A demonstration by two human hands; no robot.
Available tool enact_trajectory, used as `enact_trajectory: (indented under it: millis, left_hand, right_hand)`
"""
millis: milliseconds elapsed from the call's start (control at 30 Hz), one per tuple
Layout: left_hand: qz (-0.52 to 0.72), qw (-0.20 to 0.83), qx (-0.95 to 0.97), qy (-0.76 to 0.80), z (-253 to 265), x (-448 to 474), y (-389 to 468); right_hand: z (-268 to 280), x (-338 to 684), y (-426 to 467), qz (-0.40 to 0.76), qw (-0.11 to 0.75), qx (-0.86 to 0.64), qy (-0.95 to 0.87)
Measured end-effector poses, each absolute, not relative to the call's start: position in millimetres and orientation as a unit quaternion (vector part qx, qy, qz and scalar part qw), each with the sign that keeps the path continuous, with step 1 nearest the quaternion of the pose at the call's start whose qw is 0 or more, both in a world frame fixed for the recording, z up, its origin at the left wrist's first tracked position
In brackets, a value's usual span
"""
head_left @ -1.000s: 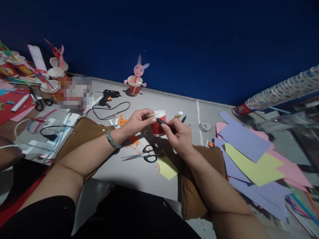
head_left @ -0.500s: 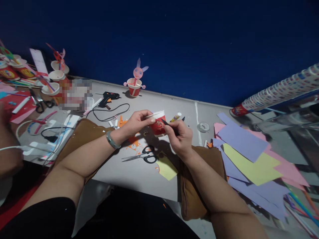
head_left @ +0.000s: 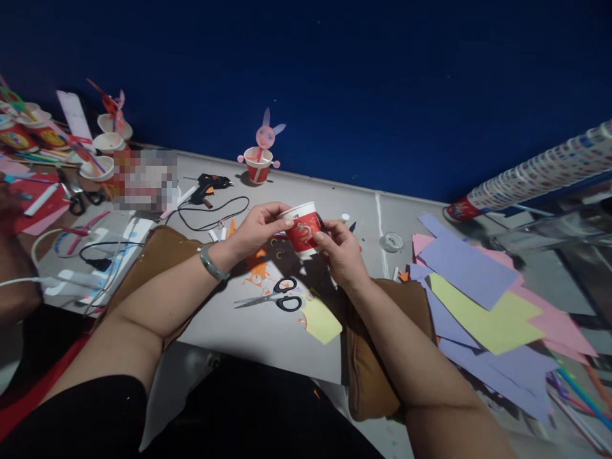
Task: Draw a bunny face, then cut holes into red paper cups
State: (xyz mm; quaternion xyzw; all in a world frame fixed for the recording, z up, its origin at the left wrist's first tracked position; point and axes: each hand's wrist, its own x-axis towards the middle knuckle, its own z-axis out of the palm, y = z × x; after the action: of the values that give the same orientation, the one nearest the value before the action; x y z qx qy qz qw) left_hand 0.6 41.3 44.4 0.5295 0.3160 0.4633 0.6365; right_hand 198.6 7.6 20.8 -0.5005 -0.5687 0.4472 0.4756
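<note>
A red and white paper cup point(head_left: 305, 233) is held up over the table, slightly tilted. My left hand point(head_left: 258, 229) grips its left side near the rim, thumb in front. My right hand point(head_left: 342, 252) is closed at the cup's right side, with the thumb against its wall. A slim dark pointed tool point(head_left: 320, 220) shows between those fingers, mostly hidden, so its exact kind is unclear. Below the cup lie black-handled scissors point(head_left: 275, 297), orange paper scraps point(head_left: 258, 271) and a cut yellow paper piece point(head_left: 322, 320).
Behind stands a cup with a pink rabbit figure point(head_left: 259, 167). A black glue gun point(head_left: 210, 187) with its cord lies left of it. Colored paper sheets point(head_left: 466, 268), a tape roll point(head_left: 391, 241) and stacked cups point(head_left: 535, 172) are right. Brown cushions point(head_left: 382, 350) flank me; another person's arm point(head_left: 16, 268) is left.
The cup has turned and risen slightly, showing more of its red print. My right hand has shifted from in front of the cup to its right side, the dark tool now more upright.
</note>
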Motion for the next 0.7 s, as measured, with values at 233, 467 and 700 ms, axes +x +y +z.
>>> enact_trajectory:
  millis: [233, 467, 700]
  left_hand:
    - [0.465, 0.642, 0.521, 0.318, 43, 0, 41]
    - [0.448, 0.602, 0.562, 0.349, 40, 0, 41]
    - [0.437, 0.579, 0.584, 0.364, 39, 3, 39]
  right_hand:
    - [26, 194, 4, 0.586, 0.458, -0.478, -0.467]
    - [16, 194, 3, 0.529, 0.490, -0.478, -0.501]
    - [10, 197, 4, 0.462, 0.485, -0.500, -0.549]
